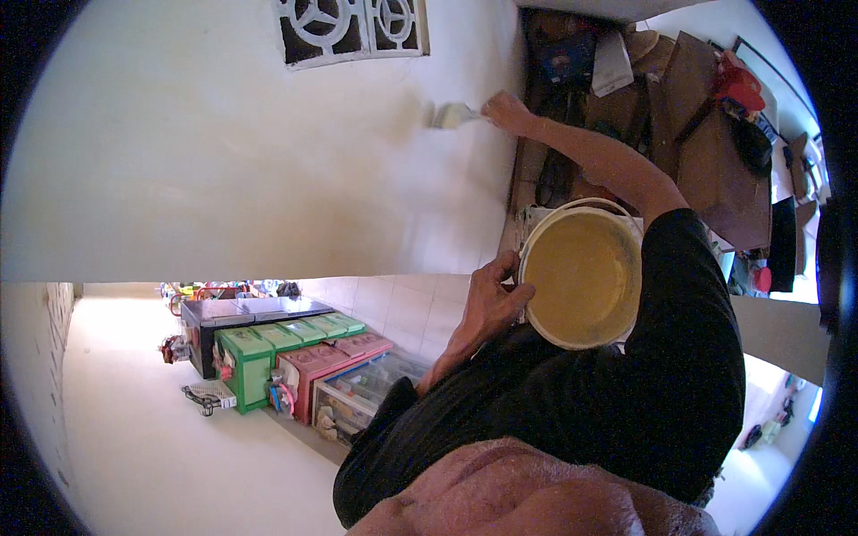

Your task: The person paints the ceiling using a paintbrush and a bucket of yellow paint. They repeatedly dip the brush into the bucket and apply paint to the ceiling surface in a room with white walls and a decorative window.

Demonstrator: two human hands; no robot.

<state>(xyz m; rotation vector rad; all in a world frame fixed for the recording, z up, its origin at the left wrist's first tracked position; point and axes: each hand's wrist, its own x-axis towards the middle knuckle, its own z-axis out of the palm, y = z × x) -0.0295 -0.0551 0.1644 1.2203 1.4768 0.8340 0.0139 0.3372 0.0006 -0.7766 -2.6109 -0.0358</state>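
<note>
My right hand [503, 113] is closed on a wide paintbrush [454, 115], its pale head slightly blurred against the off-white wall [223, 161]. A darker, mottled patch shows on the wall around the bristles. My left hand [496, 299] grips the rim of a round white bucket [581, 272], thumb over the edge, at my body. Pale yellowish paint fills part of the bucket, and its wire handle arches over the upper side.
A pierced white vent block [349, 27] sits high in the wall. Right of it stands brown furniture [706, 170] piled with objects. Beyond the wall's edge, black, green, red and clear storage units [241, 366] line a tiled area [375, 299].
</note>
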